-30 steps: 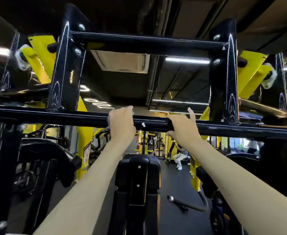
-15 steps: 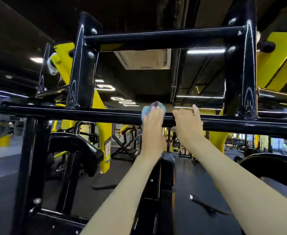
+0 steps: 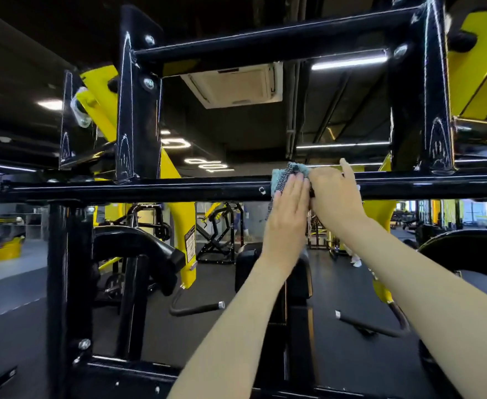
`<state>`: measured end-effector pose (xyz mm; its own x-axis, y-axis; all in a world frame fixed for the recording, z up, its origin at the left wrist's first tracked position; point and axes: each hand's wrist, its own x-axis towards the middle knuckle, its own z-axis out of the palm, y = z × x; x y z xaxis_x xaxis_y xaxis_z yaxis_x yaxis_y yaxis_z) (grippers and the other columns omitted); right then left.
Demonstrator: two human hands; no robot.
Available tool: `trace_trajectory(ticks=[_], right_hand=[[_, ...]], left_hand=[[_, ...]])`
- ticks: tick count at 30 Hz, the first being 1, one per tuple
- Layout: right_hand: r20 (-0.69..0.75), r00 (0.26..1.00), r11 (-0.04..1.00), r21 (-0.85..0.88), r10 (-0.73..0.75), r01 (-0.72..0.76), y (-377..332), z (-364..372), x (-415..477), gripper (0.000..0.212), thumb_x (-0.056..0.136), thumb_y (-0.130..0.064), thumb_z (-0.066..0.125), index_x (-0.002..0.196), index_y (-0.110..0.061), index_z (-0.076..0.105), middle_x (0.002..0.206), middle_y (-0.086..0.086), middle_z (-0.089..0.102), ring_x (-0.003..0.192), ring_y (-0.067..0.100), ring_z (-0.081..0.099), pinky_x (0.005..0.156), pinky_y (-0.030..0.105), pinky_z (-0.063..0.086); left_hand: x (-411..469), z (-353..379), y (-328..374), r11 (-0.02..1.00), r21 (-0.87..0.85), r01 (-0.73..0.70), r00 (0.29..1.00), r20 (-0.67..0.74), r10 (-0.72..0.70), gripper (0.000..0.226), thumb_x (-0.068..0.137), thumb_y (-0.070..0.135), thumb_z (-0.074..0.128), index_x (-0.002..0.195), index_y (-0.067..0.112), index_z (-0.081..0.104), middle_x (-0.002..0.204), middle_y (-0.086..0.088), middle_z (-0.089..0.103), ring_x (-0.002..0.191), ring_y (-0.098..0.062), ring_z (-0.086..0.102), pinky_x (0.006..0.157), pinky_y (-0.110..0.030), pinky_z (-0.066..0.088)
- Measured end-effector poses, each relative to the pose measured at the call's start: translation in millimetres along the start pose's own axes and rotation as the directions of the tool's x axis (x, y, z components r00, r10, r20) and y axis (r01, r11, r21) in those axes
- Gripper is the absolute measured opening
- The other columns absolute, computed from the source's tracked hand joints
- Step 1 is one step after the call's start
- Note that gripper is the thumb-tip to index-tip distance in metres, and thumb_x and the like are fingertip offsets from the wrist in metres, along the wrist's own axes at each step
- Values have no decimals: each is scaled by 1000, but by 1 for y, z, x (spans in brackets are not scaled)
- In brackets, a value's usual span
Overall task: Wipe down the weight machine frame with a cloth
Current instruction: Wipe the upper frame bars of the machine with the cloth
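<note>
A black weight machine frame fills the view; its long horizontal crossbar [image 3: 179, 190] runs at head height. A teal and grey cloth [image 3: 284, 175] is draped over that bar right of centre. My left hand [image 3: 289, 205] lies flat against the cloth, fingers together, pressing it on the bar's front. My right hand [image 3: 334, 191] grips the bar and the cloth's right edge, touching the left hand, with one finger raised above the bar.
Two black uprights [image 3: 137, 110] [image 3: 426, 96] rise from the crossbar to a top bar [image 3: 265, 41]. A black post [image 3: 61, 283] stands at left. Yellow arms [image 3: 179, 203], a padded seat back [image 3: 299, 280] and handles [image 3: 196, 308] lie beyond. A person stands far off.
My left hand slid right along the crossbar with the cloth until it met my right hand. The cloth, hidden at first, now shows above the fingers. My head turned left.
</note>
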<state>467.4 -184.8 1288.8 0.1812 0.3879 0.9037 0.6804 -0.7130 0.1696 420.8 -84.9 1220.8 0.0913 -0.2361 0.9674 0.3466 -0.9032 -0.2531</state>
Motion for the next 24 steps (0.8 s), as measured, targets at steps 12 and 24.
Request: trace_trajectory(ticks=[12, 24], right_hand=[[-10, 1000, 1000, -14, -16, 16, 3, 4, -2, 40, 87, -28, 68, 124, -20, 54, 113, -3, 64, 112, 18, 57, 119, 41, 4], [5, 1000, 999, -28, -26, 26, 3, 5, 0, 44, 86, -35, 68, 124, -20, 53, 112, -2, 63, 115, 19, 56, 119, 44, 6]], left_hand=[[-14, 4, -37, 988, 142, -58, 998, 4, 58, 65, 84, -11, 40, 146, 2, 29, 151, -16, 33, 142, -24, 17, 118, -41, 14], [-13, -4, -55, 980, 106, -171, 985, 54, 166, 60, 87, -7, 37, 146, 2, 29, 151, -16, 34, 141, -26, 28, 115, -42, 24]])
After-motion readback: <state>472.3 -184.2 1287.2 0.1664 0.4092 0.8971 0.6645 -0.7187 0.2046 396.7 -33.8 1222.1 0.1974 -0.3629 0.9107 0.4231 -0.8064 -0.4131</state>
